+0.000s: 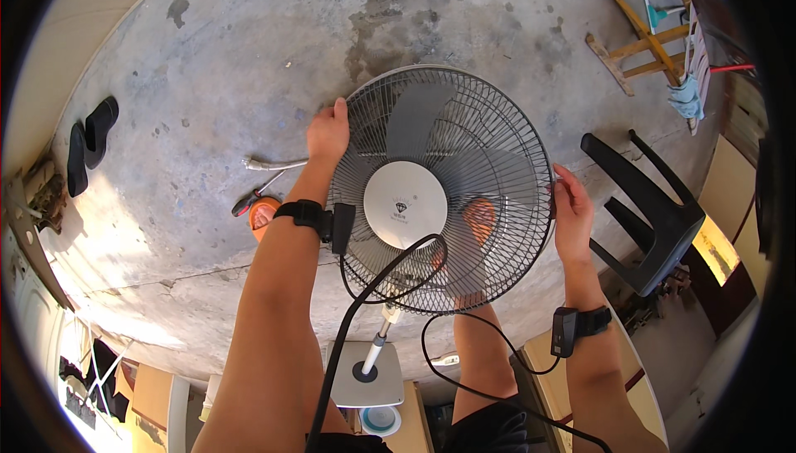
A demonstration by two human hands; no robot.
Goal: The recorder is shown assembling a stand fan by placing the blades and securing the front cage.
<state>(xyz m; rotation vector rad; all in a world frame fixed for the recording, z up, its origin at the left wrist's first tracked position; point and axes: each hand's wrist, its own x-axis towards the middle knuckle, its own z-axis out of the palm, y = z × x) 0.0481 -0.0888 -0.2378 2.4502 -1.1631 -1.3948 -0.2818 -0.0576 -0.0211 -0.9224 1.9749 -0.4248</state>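
Note:
A pedestal fan [405, 205] fills the middle of the view, its wire cage facing up toward me. Grey blades show through the wires around a pale round centre cap. My left hand [330, 131] is closed on the cage's upper left rim. At the right rim, my right hand [572, 213] has its thumb and fingers closed around the edge. Below the cage, a white and metal pole [376, 353] runs to a square grey base [358, 382]. Black cables from my wrist straps cross in front of the cage. The fan's motor housing is hidden.
Left of the fan lie a screwdriver [246, 202] and a grey cord [274, 164], near my orange slipper [259, 213]. Black shoes [100, 131] sit far left. An overturned black stool [663, 219] is at right, with a wooden folding frame [648, 43] beyond it.

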